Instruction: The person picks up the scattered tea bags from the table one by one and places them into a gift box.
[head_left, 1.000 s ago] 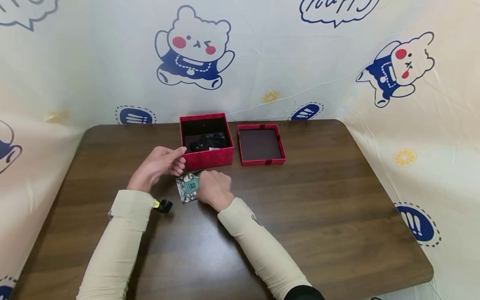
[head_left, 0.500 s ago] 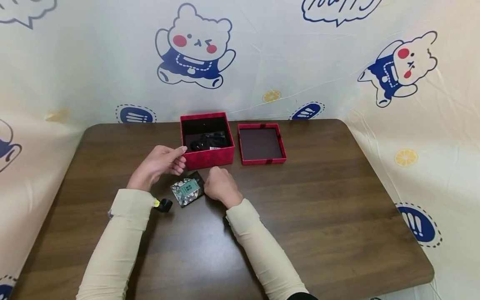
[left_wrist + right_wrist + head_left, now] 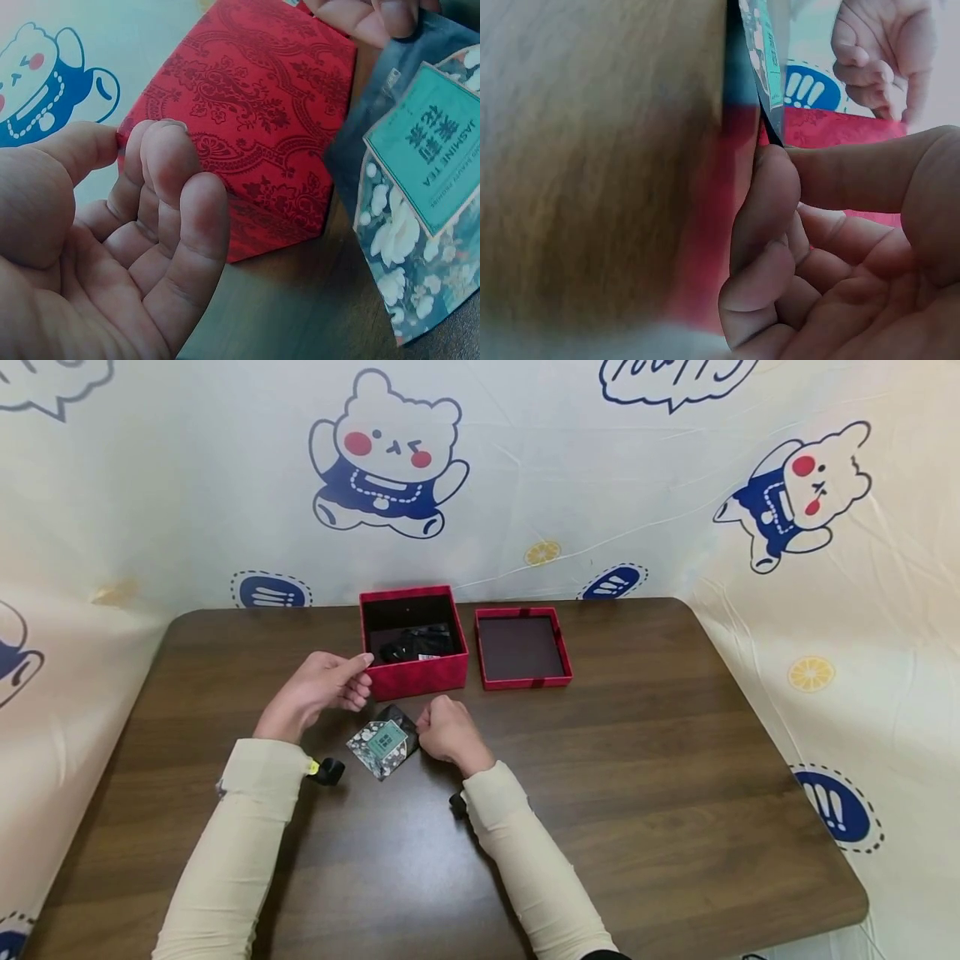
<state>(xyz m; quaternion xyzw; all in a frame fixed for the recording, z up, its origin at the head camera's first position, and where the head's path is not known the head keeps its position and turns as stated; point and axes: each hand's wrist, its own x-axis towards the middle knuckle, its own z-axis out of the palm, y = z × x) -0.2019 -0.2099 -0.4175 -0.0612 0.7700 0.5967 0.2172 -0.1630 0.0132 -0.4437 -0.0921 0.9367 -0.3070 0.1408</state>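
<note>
A red patterned box (image 3: 422,677) stands uncovered at the back of the table, with black items (image 3: 412,645) inside. My left hand (image 3: 318,687) grips its near left corner, thumb at the rim and fingers against the outer wall (image 3: 262,112). In front of the box, my right hand (image 3: 450,731) pinches a corner of a flat jasmine tea packet (image 3: 381,742) between thumb and forefinger. The packet has a green label and printed white flowers, readable in the left wrist view. Seen from the right wrist, the packet (image 3: 761,45) is almost edge-on, close over the table.
The red box lid (image 3: 522,683) lies inside up on the brown wooden table (image 3: 637,760), right of the box. Behind hangs a pale curtain (image 3: 525,468) printed with cartoon bears. Small black wrist cameras stick out from both sleeves.
My right hand has drawn slightly to the right, keeping hold of the tea packet, which has turned and shows more of its face. The left hand and the box have stayed put.
</note>
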